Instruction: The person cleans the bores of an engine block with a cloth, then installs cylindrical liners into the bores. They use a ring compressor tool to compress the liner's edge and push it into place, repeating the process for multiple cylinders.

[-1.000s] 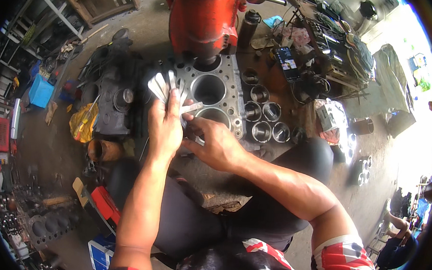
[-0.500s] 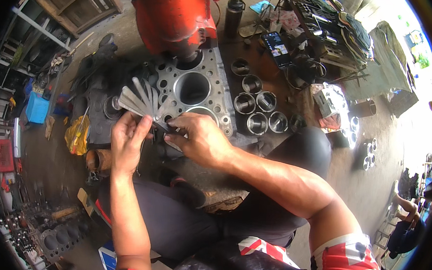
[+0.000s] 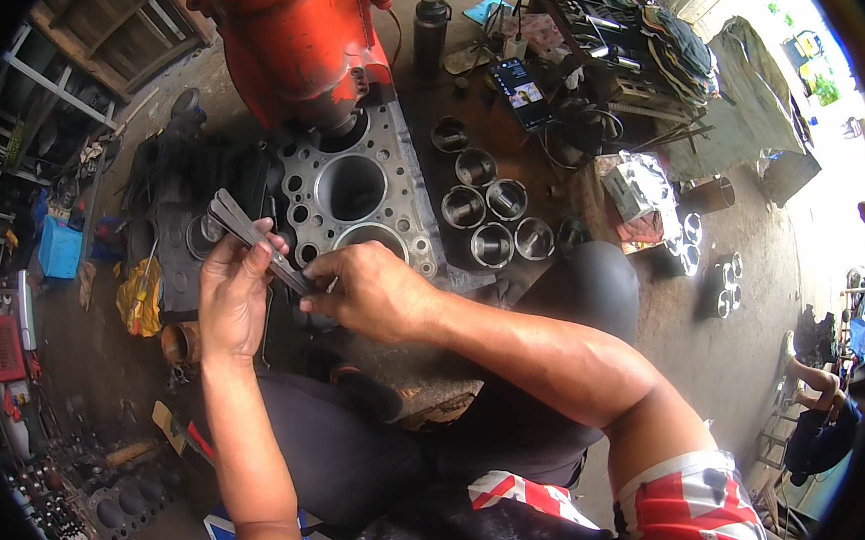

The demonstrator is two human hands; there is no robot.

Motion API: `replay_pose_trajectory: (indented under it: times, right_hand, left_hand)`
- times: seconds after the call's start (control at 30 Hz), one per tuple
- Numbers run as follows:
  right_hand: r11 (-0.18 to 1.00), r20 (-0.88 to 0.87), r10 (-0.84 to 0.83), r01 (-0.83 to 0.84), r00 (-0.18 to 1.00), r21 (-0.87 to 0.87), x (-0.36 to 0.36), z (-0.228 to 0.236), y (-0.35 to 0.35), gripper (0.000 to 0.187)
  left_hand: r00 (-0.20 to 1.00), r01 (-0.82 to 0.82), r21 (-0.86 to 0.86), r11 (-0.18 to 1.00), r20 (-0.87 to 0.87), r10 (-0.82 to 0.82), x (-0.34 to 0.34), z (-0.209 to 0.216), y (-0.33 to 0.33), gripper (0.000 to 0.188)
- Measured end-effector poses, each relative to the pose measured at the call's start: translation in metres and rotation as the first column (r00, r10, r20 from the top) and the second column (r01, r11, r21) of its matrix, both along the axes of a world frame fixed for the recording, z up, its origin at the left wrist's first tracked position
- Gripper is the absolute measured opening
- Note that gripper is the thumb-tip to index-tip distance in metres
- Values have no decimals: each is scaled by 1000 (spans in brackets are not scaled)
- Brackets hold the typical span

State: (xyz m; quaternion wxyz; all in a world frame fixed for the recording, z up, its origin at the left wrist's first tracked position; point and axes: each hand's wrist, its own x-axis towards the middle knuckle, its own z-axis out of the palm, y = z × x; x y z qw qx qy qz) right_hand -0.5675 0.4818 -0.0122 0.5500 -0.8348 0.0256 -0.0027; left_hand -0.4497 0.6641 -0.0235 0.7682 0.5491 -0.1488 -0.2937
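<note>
A feeler gauge [image 3: 242, 225], its thin metal blades gathered into a narrow stack, lies slantwise between my two hands. My left hand [image 3: 235, 296] is closed round its middle, thumb on top. The fingers of my right hand [image 3: 376, 291] pinch its lower end. Just beyond my hands lies a grey engine block [image 3: 405, 183] with round cylinder bores; the nearest bore [image 3: 375, 234] is partly hidden by my right hand. A large red machine head [image 3: 298, 35] stands over the block's far end.
Several pistons [image 3: 492, 244] stand right of the block, with a phone [image 3: 520, 93] and a dark bottle [image 3: 430, 34] behind them. A yellow bag [image 3: 140, 295] and a rusty cylinder sleeve [image 3: 182, 343] lie at left. Another person [image 3: 823, 428] is at the far right.
The feeler gauge's fanned-out blades are now folded together into one stack. Both hands still hold it, and the whole view has shifted slightly.
</note>
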Motion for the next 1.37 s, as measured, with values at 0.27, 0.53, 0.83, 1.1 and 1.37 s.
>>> replay_pose_trajectory:
  times: [0.27,0.53,0.83,1.1,1.37]
  right_hand:
    - [1000,-28,8,-8,1000,7,0,2,-1,29]
    - [981,79,-30,45,996,-189,5,-10,-3,28]
    - [757,300,-106,272,948,-594,11,-3,-8,24]
    - [811,279,-195,314,940,-494,-25,50,-42,53]
    - [743,200,-601,634,773,-215,-199,-18,-100,67]
  left_hand:
    - [997,-23,24,999,70,21,3,-4,2,24]
    - [985,-126,208,970,141,98,-5,7,-11,31]
    - [865,-259,270,927,492,98,-23,-7,-38,29]
    - [891,-424,58,904,208,405,16,28,-4,36]
    - [748,-663,389,639,376,547,183,22,138,25]
